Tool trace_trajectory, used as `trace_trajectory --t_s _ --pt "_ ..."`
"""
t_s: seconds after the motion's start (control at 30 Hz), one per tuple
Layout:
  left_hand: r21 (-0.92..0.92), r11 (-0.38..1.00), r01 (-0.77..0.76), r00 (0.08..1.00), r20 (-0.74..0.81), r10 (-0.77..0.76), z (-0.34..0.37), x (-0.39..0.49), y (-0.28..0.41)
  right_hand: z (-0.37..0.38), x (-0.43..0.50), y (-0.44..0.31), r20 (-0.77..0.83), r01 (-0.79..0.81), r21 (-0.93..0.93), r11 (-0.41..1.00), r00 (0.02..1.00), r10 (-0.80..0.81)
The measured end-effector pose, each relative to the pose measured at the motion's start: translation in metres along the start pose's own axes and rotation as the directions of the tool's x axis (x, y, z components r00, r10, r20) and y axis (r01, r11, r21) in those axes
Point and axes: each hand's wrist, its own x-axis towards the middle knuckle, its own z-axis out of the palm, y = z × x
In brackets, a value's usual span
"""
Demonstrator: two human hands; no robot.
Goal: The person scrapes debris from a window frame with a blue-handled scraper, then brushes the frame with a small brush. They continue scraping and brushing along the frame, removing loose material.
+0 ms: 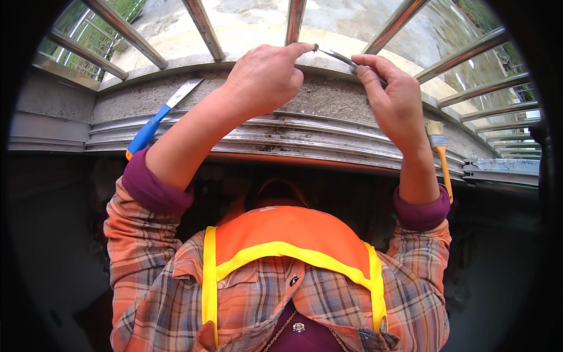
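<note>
My right hand (pixel 391 88) grips a slim dark tool (pixel 341 57) with a thin pointed tip, perhaps tweezers or a pick. At that tip sits a small dark clump (pixel 316 47). The extended index finger of my left hand (pixel 266 77) reaches the clump, while its other fingers are curled; whether they hold anything is hidden. Left of my left forearm, a putty knife (pixel 147 132) with a blue and orange handle rests across the metal window track (pixel 308 127), its blade on the rough sill (pixel 338 94). A paintbrush (pixel 441 152) with pale bristles lies beside my right wrist.
Metal bars (pixel 204 28) rise along the sill's outer edge, with concrete ground (pixel 250 17) beyond them. Dark dirt marks parts of the track and sill. The frame's side (pixel 48 127) borders the left end. An orange apron (pixel 290 242) covers my chest.
</note>
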Motion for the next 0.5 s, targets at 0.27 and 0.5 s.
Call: trace_trajectory --t_s 0.27,0.5 --pt "0.064 0.994 0.091 0.993 0.072 -0.095 0.005 0.006 0.005 0.02 0.001 0.021 -0.148 0.217 -0.291 0.932 0.952 -0.268" --pt "-0.153 0.986 0.067 0.998 0.025 -0.064 -0.032 -0.056 0.006 -0.033 -0.032 -0.001 0.335 -0.183 0.345 0.921 0.94 0.062"
